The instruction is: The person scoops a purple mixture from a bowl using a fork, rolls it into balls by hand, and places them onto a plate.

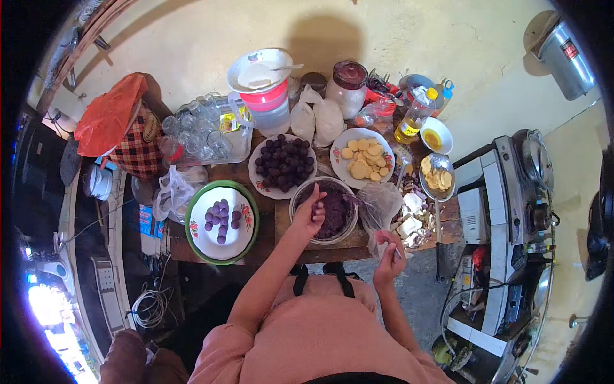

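A glass bowl of purple mash (334,217) stands at the table's front edge. Over its left side is my left hand (310,214), fingers curled; what they hold, if anything, is hidden. My right hand (388,254), right of the bowl and below a clear plastic bag (382,203), grips the thin handle of a utensil (397,252). Several small purple balls (222,221) lie on a white plate with a green rim (201,245) at the left. Behind the bowl are a plate of dark purple balls (284,163) and a plate of yellow slices (362,159).
Farther back stand a water pitcher (268,112), a tray of glasses (201,131), white bags (328,120) and an oil bottle (414,120). Peelings (414,217) and a pan of yellow slices (438,176) lie at the right, near a stove (511,230).
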`<state>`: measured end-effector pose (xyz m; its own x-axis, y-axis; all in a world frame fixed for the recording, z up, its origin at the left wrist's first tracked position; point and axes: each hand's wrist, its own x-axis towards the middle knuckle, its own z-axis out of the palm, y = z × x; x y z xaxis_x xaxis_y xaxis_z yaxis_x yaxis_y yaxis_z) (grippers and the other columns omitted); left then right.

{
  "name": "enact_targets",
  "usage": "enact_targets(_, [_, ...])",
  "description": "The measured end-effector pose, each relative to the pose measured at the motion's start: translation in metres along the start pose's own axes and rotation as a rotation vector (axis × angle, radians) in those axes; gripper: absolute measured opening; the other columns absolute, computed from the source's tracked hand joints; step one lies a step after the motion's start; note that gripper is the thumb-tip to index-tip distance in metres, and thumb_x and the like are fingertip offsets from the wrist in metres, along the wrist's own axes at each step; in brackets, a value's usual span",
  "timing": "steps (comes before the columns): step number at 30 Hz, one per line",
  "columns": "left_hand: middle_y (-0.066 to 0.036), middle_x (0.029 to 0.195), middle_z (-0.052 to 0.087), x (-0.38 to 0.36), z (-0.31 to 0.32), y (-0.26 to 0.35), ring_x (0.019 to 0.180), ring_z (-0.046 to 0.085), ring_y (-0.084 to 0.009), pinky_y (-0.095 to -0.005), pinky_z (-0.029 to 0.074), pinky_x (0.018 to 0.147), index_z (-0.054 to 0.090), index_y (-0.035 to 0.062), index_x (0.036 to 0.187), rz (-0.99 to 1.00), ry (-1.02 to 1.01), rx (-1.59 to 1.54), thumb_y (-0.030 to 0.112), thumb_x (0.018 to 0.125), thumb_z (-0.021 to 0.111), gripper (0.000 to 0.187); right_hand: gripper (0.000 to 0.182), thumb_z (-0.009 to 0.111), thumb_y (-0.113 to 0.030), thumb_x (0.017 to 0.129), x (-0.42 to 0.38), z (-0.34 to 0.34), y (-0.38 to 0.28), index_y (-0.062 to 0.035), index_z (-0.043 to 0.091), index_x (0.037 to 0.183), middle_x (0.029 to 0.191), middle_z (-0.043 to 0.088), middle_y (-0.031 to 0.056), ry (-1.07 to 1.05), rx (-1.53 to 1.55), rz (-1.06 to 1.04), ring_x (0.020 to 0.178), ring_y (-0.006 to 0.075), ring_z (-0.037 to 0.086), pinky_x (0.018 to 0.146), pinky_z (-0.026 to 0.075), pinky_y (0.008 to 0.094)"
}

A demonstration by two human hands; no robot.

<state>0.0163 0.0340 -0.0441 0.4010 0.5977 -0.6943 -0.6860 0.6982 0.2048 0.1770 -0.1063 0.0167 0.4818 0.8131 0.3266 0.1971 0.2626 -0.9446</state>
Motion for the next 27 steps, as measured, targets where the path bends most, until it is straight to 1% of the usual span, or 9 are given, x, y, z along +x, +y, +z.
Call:
enact_targets(5, [-0.001,0.05,0.04,-0.015,-0.003,-0.002,0.035,0.03,-0.0112,-0.0226,0.02,0.031,0.052,0.0085,0.056,-0.023,0.092,-0.208,0.026,0.08,0.066,0.032,0.032,0.041,-0.024,0.095,-0.007,0.0,0.036,0.002,0.059,0.1,0.09,0.061,0.0095,-0.027,0.054,0.284,0.081,0.0161,0.054,0.073,0.043,0.028])
enact_targets(8, [-0.002,0.051,0.042,-0.003,-0.03,0.005,0.043,0.044,-0.0151,-0.0257,0.04,0.04,0.044,0.0091,0.047,-0.046,-0.136,-0.156,0.025,0.081,0.064,0.042,0.029,0.045,-0.023,0.093,-0.006,0.009,0.05,0.0008,0.06,0.1,0.087,0.059,0.0094,-0.137,-0.103,0.284,0.078,0.017,0.054,0.071,0.042,0.0283])
enact_targets(11, [-0.005,0.062,0.055,-0.013,-0.001,0.001,0.063,0.056,-0.0195,-0.036,0.053,0.067,0.04,0.0092,0.047,0.116,0.043,-0.238,0.022,0.081,0.062,0.042,0.024,0.049,-0.019,0.091,-0.005,0.019,0.062,-0.0015,0.062,0.1,0.082,0.055,0.0089,-0.259,-0.334,0.081,0.075,0.0197,0.052,0.068,0.042,0.0294])
enact_targets(14, [-0.008,0.081,0.064,-0.025,0.01,0.001,0.082,0.058,-0.0233,-0.0477,0.045,0.091,0.044,0.0088,0.05,0.07,-0.151,-0.343,0.02,0.081,0.063,0.038,0.021,0.055,-0.016,0.086,-0.005,0.027,0.063,-0.0052,0.062,0.103,0.083,0.05,0.0116,-0.32,-0.508,0.025,0.077,0.0269,0.051,0.068,0.042,0.0339])
enact_targets(17, [-0.008,0.095,0.065,-0.028,0.022,-0.001,0.067,0.058,-0.018,-0.0357,0.054,0.067,0.047,0.0088,0.054,0.081,-0.04,-0.349,0.023,0.082,0.063,0.035,0.026,0.058,-0.016,0.084,-0.005,0.028,0.06,-0.0064,0.06,0.107,0.087,0.047,0.0129,-0.276,-0.542,-0.025,0.079,0.028,0.05,0.069,0.042,0.0362])
enact_targets(20, [-0.006,0.091,0.066,0.021,-0.042,0.007,0.053,0.054,-0.0125,-0.024,0.045,0.04,0.048,0.0089,0.056,-0.14,-0.303,-0.37,0.029,0.082,0.063,0.036,0.034,0.059,-0.018,0.083,-0.005,0.025,0.06,-0.0066,0.054,0.115,0.09,0.045,0.0136,-0.235,-0.502,0.001,0.082,0.0269,0.049,0.073,0.041,0.0355])
enact_targets(22, [-0.005,0.092,0.066,0.027,-0.051,0.004,0.048,0.051,-0.0104,-0.0217,0.034,0.032,0.047,0.009,0.054,-0.074,-0.342,-0.297,0.03,0.083,0.062,0.039,0.041,0.06,-0.018,0.082,-0.004,0.022,0.056,-0.0071,0.05,0.121,0.089,0.043,0.0116,-0.237,-0.48,0.014,0.081,0.0238,0.047,0.072,0.04,0.0318])
enact_targets(25, [-0.005,0.089,0.066,0.021,-0.048,-0.002,0.043,0.049,-0.0096,-0.0204,0.031,0.029,0.045,0.0099,0.051,-0.004,-0.456,-0.312,0.03,0.083,0.062,0.041,0.047,0.059,-0.019,0.083,-0.003,0.015,0.053,-0.0069,0.044,0.126,0.092,0.043,0.0113,-0.254,-0.525,0.074,0.086,0.0229,0.047,0.076,0.039,0.0313])
enact_targets(27, [-0.005,0.086,0.067,0.008,-0.028,-0.004,0.04,0.046,-0.0096,-0.0203,0.032,0.03,0.044,0.0109,0.049,0.052,-0.246,-0.413,0.03,0.083,0.062,0.043,0.048,0.056,-0.022,0.085,-0.001,0.011,0.048,-0.0047,0.041,0.127,0.104,0.043,0.0164,-0.244,-0.484,0.134,0.093,0.0283,0.047,0.083,0.039,0.0351])
